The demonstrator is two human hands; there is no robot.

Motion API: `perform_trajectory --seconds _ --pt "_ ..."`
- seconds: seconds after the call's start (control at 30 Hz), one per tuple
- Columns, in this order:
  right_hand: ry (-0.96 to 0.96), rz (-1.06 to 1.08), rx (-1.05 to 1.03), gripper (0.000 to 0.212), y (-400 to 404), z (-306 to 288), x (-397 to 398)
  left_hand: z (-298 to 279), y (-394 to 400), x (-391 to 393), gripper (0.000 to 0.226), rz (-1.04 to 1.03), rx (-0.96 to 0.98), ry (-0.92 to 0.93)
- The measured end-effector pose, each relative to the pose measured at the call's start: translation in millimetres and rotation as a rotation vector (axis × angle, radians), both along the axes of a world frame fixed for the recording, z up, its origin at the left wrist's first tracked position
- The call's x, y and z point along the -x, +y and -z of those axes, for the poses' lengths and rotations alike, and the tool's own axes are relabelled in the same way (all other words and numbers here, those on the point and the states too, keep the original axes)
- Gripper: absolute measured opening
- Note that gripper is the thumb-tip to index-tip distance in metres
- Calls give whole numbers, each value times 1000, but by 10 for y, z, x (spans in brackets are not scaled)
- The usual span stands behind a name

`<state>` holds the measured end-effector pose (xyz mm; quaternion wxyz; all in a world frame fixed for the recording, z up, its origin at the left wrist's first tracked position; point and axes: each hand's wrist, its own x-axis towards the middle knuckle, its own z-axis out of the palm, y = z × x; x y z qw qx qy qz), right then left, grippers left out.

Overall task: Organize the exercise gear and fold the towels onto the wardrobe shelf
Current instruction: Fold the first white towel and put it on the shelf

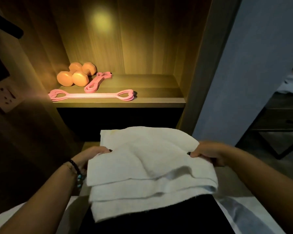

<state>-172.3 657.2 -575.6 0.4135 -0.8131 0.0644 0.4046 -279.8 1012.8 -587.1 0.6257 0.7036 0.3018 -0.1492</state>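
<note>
Two hands, left hand and right hand, each grip pinching an edge of the folded white towel at 6 o'clock, mid-fold; next, likely onto the bare shelf at 1 o'clock, beside dumbbells and pink bands.

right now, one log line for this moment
left hand grips towel | right hand grips towel | dumbbells, bands on shelf

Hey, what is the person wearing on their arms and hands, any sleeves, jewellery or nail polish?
Both forearms are bare, with no sleeves in view. The left hand has bead bracelets at the wrist: a dark strand and some turquoise beads. Dark nail polish shows on both hands. The right hand shows no jewellery or glove.
</note>
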Motion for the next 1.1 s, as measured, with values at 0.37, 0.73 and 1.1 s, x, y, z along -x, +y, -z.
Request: perform_trajectory --seconds 0.37,0.73,1.1 --pt "-177 -34 -135 33 82 -106 283 -46 -329 447 39 75 155 -175" --pt "-84 -58 -112 44 -208 20 321 74 -255 546 38 112 26 -168" --pt "-1106 -502 165 49 734 -320 582 -44 -349 758 8 -99 -806 -356"
